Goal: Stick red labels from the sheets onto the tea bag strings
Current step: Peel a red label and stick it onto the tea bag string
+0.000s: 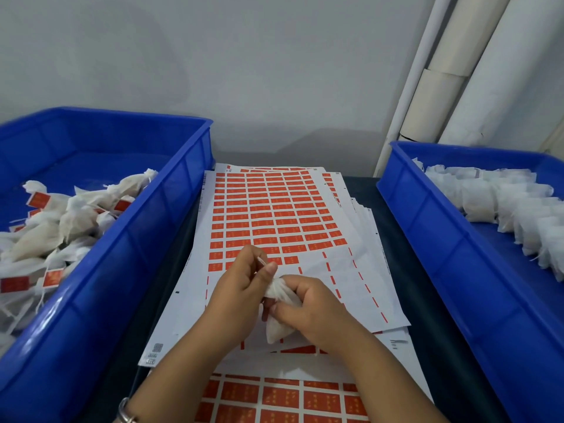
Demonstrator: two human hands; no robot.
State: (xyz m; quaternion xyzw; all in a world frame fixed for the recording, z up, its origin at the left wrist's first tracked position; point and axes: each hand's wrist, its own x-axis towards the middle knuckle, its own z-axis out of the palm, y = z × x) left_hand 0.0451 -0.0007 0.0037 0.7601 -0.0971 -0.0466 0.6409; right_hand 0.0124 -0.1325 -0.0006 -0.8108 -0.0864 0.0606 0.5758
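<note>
**Station check: tea bag in hand, string being drawn out, label not yet picked**

Nearest my view, at the bottom centre of the frame, lies a white backing sheet of red rectangular labels (293, 401), partly covered by both forearms. A metal wrist bracelet (125, 411) shows at the lower left.

Just above centre-bottom, the right hand (314, 312) is clenched round a small white gauze tea bag (279, 300), holding it over the sheets. The left hand (241, 285) pinches the thin white string (263, 262) at the bag's gathered neck, between thumb and forefinger. No label is visible on either hand.

Under the hands, a second, partly used white label sheet (274, 215) runs up the middle of the frame; its lower rows are already stripped, and full red rows begin just above the left hand.

The blue plastic crate at the left of the frame (171, 190) holds tea bags carrying red tags (52, 277). The blue plastic crate at the right (427, 221) holds white tea bags with no tags that I can see.

Assessment: the step in hand is preparing the string. I judge the next move to call for peeling one red label from the nearest full row and folding it over the string while the right hand steadies the bag. The thin string may slip or the label may go on crooked.
</note>
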